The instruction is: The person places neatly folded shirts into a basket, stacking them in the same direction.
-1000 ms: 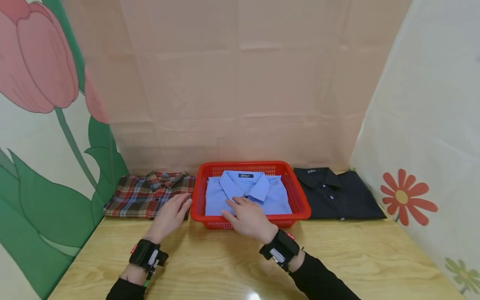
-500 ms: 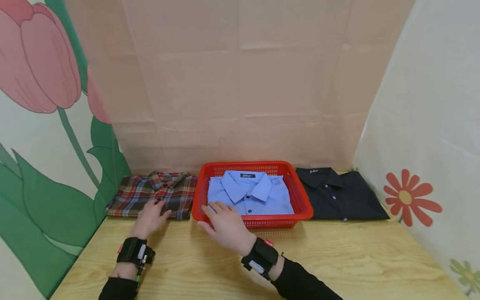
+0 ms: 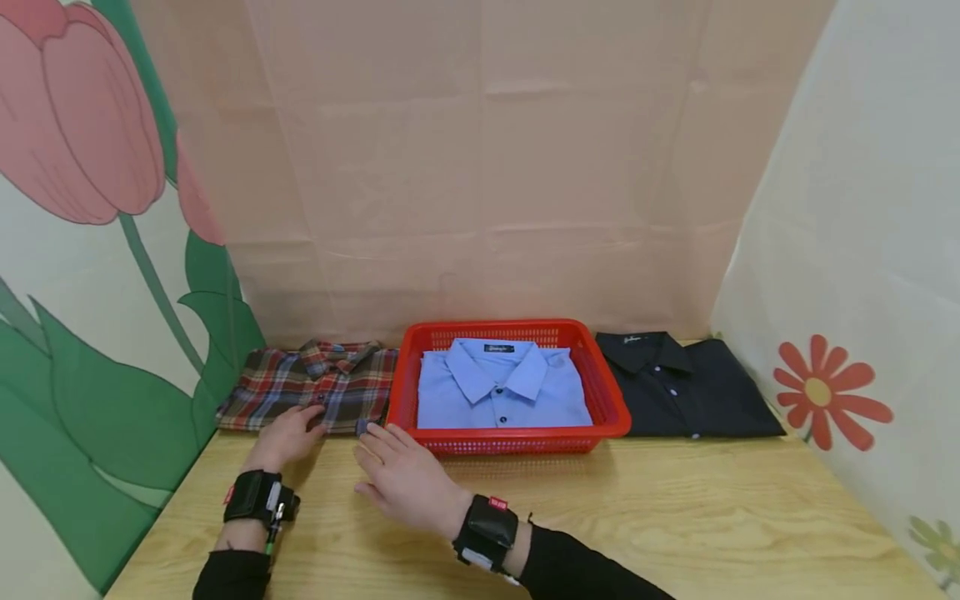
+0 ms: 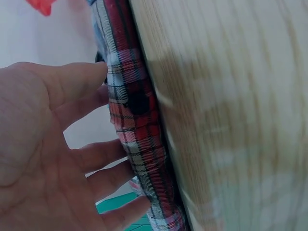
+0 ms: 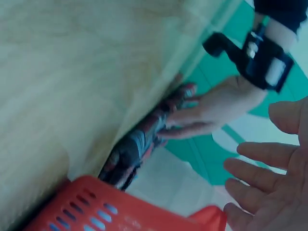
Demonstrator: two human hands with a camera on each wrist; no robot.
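Plaid shirt [image 3: 303, 386] folded on the surface [image 3: 712, 517], left of the basket [image 3: 517, 441]: likely light, floppy, best scooped from both sides. Left hand [image 3: 285, 437] at its front edge, right hand [image 3: 414, 481] by the basket, fingers extended, gripping nothing.

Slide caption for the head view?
Left hand at folded plaid shirt, right hand by red basket holding blue shirt; black shirt alongside.

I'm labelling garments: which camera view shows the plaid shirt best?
The head view: nearly the whole plaid shirt shows, the left hand hiding a little. The left wrist view has only its edge, close up; the right wrist view, a blurred strip.
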